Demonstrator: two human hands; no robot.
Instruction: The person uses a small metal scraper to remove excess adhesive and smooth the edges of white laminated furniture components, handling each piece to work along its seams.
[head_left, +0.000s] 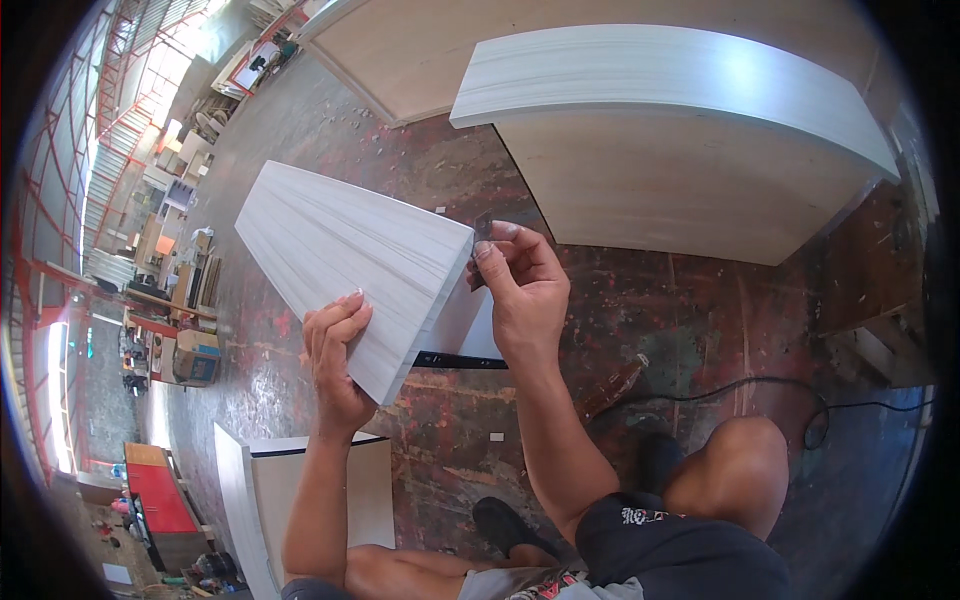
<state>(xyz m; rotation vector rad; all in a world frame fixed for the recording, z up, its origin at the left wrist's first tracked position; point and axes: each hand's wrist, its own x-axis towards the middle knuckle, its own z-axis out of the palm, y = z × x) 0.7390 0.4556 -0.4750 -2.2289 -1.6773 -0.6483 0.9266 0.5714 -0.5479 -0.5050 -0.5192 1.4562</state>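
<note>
A drawer-like piece with a pale wood-grain panel [350,260] is tilted up in front of me, with a black rail [450,360] along its lower inner edge. My left hand [340,365] is closed round the panel's near-left edge, fingertips on its face. My right hand [525,290] is closed on a small dark piece [483,230] at the panel's right end, with thumb and fingers pinched there. The exact shape of that piece is mostly hidden by my fingers.
A larger pale cabinet piece [650,180] stands ahead right, before a plywood panel [390,50]. Another pale piece [310,500] lies lower left. A black cable [750,385] runs over the stained floor [690,320]. Stacked materials and boxes [195,355] line the workshop's left side.
</note>
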